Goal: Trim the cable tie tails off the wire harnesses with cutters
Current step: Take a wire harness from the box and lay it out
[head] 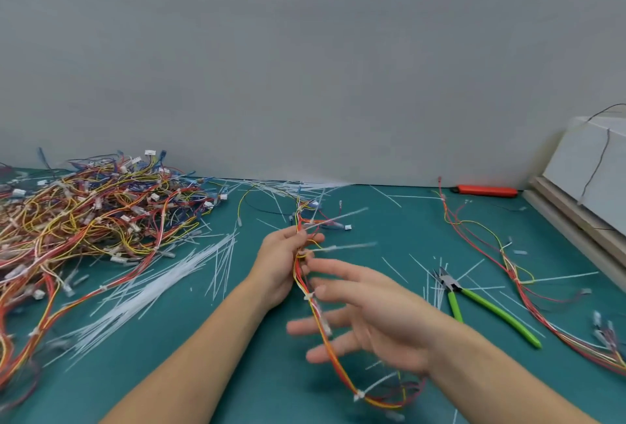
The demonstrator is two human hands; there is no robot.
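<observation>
My left hand (283, 262) grips a red, orange and yellow wire harness (333, 361) near its upper end. White cable tie tails (345, 247) stick out to the right above the hand. The harness hangs down in a loop toward me. My right hand (369, 315) hovers beside the harness with fingers spread and blurred, holding nothing. The green-handled cutters (481, 305) lie on the teal mat (257, 356) to the right of my right hand, untouched.
A big heap of tangled harnesses (84, 217) fills the left. Loose white cable ties (152, 288) and cut tails litter the mat. Another harness (515, 274) lies at the right, a red tool (487, 190) by the wall, a white box (589, 173) far right.
</observation>
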